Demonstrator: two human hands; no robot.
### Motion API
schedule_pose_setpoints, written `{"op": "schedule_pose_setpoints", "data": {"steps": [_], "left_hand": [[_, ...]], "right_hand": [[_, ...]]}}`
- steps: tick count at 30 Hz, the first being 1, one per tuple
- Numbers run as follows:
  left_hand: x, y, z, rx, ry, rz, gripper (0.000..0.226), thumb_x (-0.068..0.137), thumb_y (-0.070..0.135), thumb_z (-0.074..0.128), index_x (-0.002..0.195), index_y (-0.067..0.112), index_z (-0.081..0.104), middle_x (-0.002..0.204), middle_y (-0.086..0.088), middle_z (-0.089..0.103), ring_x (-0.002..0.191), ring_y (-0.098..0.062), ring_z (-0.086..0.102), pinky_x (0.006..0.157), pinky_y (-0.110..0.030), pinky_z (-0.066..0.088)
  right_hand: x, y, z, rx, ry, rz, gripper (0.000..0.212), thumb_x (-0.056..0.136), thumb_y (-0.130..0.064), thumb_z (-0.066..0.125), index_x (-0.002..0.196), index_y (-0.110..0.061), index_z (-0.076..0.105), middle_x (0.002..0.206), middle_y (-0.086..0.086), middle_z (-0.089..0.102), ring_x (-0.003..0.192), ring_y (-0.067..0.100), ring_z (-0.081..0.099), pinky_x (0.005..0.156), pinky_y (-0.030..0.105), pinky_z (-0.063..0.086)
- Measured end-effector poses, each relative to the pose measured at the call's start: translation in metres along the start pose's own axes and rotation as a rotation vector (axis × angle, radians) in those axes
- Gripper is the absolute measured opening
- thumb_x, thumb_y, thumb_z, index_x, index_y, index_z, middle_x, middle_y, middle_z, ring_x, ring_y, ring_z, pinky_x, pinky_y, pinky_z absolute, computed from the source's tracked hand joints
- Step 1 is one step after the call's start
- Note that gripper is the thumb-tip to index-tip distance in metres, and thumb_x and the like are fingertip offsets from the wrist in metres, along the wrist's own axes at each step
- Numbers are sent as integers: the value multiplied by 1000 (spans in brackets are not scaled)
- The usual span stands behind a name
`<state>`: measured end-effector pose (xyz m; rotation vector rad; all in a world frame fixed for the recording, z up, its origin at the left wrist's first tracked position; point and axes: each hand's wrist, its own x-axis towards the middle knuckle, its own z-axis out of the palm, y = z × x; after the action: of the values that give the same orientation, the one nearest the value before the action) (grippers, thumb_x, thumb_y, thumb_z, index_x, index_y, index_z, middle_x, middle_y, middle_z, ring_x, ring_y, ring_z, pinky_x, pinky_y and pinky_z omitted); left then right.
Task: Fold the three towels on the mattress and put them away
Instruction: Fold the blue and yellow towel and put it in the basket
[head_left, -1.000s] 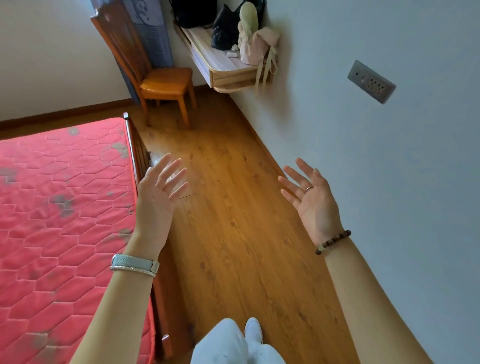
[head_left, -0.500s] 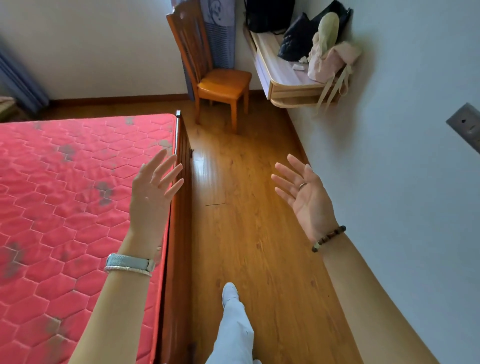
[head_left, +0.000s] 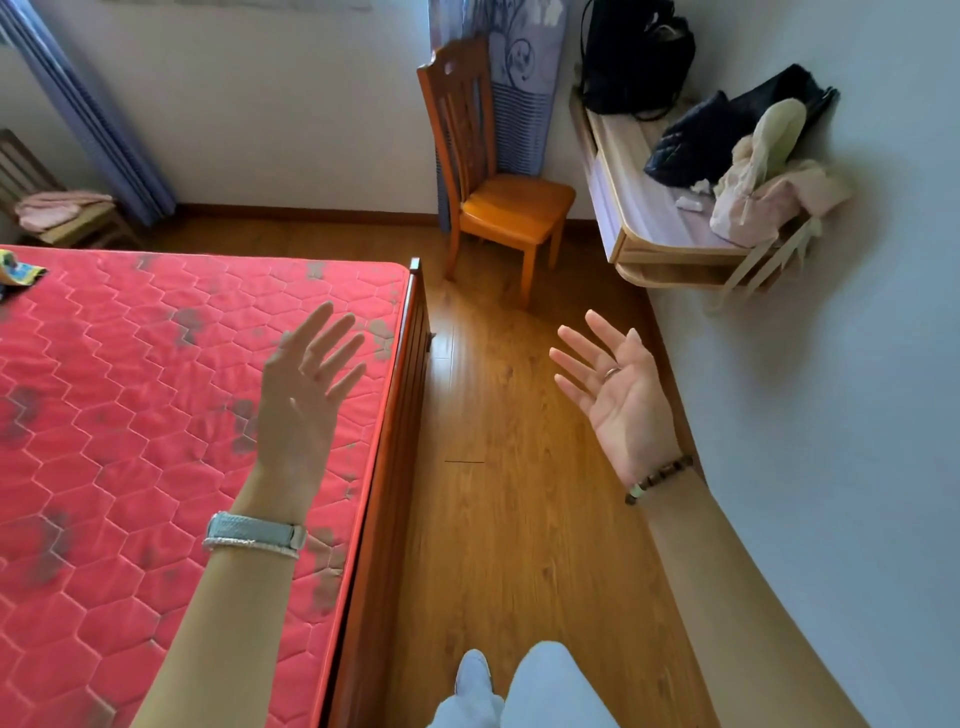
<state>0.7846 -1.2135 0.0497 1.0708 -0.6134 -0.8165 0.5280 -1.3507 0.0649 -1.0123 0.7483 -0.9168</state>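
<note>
Wood floor (head_left: 519, 519) runs beside a red mattress (head_left: 130, 415). Fingers (head_left: 571, 363) on both hands are straight, spread and empty. The left hand (head_left: 306, 395) is raised over the mattress edge and the right hand (head_left: 618, 395) is palm-up over the floor. A colourful cloth (head_left: 21, 271) lies at the mattress's far-left edge.

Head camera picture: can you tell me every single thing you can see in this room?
mattress: one, red with grey patches, left
bed frame: one, brown wood, right of mattress
colourful cloth: one corner, mattress's far left edge
orange chair: one, by the far wall
brown chair: one, far left
pink cloth: one, on the brown chair
curtain: one, blue, far left
shelf: one, pale wood, on the right wall
bags: two dark, one pink, on the shelf
floor: brown wood
shoe: one, white, bottom
left hand: fingers straight, empty, over the mattress, pale band on wrist
right hand: fingers straight, palm up, empty, over the floor, bead bracelet
</note>
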Motion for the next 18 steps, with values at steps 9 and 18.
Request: {"op": "schedule_pose_setpoints", "data": {"steps": [9,18], "left_hand": [[88,-19,17,-5,87,-4,53,102,41,25,145,17,46,144,-6,54,132,-23,53,111,-45,39],[193,-35,57,-3,204,48,52,102,41,27,144,18,47,142,-5,56,130,-22,54,109,-44,41]], "right_hand": [[118,-9,6,-17,-75,28,49,100,-48,26,138,-25,46,137,2,57,123,24,58,111,49,38],[257,-36,0,-18,-157,79,49,102,-46,23,139,-24,45,136,2,58,122,23,58,110,47,39]]}}
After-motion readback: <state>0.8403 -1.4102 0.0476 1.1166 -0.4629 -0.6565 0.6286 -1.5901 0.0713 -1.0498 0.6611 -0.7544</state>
